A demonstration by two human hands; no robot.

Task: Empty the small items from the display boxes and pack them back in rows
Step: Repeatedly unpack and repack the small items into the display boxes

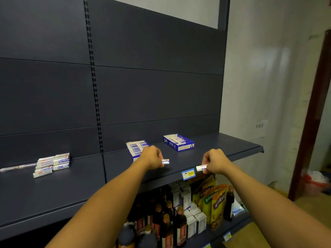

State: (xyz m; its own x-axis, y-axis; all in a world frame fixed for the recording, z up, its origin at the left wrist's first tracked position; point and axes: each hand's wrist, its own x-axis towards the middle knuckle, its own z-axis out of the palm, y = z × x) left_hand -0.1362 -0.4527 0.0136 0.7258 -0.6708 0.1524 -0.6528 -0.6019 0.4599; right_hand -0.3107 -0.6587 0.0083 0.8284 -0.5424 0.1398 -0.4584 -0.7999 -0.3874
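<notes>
- Your left hand point(152, 157) is curled around a small white packet point(165, 161) with a blue and red label; one end sticks out past your fingers, just above the dark shelf point(206, 154).
- Your right hand point(214, 161) pinches a second small white item point(201, 167) at the shelf's front edge, right beside the blue price tag point(188, 173).
- Two blue-and-white display boxes sit on the shelf — the left box point(137, 149) lies just behind your left hand with rows of packets inside, and the right box point(178, 141) stands apart nearer the back panel, also holding a row of packets.
- Well off to the left, a loose stack of toothpaste-style cartons point(52, 164) rests on the same shelf.
- On the shelf below — dark sauce bottles point(180, 224), small white cartons point(194, 219) and yellow snack bags point(212, 199) stand close together.
</notes>
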